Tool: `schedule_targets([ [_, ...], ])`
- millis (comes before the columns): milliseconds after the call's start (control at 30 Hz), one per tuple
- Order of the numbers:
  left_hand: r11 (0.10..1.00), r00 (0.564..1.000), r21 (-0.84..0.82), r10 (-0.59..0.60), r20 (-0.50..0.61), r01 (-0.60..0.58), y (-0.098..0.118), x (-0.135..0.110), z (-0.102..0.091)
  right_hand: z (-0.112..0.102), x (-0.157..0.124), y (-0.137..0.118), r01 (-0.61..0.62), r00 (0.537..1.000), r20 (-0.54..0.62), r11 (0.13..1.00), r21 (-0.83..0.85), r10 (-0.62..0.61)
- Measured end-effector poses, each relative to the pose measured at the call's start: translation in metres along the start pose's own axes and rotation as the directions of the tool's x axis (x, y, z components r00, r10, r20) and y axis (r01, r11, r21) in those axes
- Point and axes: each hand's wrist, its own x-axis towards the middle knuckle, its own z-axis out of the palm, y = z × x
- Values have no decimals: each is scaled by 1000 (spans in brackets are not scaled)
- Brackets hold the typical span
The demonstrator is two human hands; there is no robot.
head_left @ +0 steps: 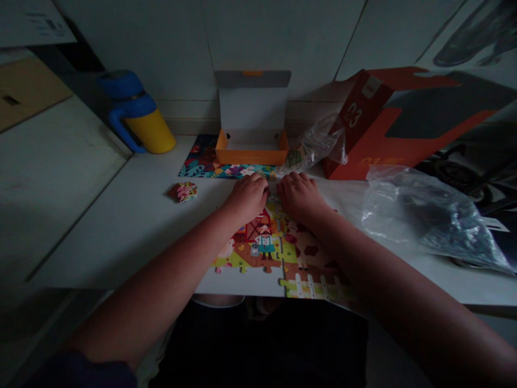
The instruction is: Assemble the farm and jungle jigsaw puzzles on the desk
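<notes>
Head view, left to right: a blue and yellow cup (139, 113) stands at the back of the white table (121, 226), with open table in front of it. A small stack of puzzle pieces (183, 191) lies well apart from the left hand (246, 198). An orange box (252, 153) with its lid up sits behind. The left hand and right hand (302, 198) are curled, side by side, on the top edge of the farm jigsaw puzzle (266, 245). I cannot tell if they grip a piece. The puzzle reaches the table's front edge. Farther right, a red box (359, 126) shows what looks like 23, and a clear plastic bag (420, 215) lies near the table's edge.
</notes>
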Motion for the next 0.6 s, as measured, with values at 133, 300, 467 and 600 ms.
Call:
schedule_targets([
  [133, 999, 1000, -33, 3, 24, -2, 0, 0, -7, -2, 4, 1, -7, 1000, 24, 999, 35, 6],
  [300, 993, 998, -116, 17, 56, -11, -4, -3, -13, -3, 8, 9, 28, 998, 50, 995, 100, -33],
  [467, 982, 997, -184, 54, 57, -42, -15, -8, -15, -1, 9, 19, 66, 996, 48, 980, 188, -76],
  [600, 978, 993, -195, 91, 80, -74, -22, -11, -21, 0, 8, 23, 90, 995, 25, 963, 253, -99],
])
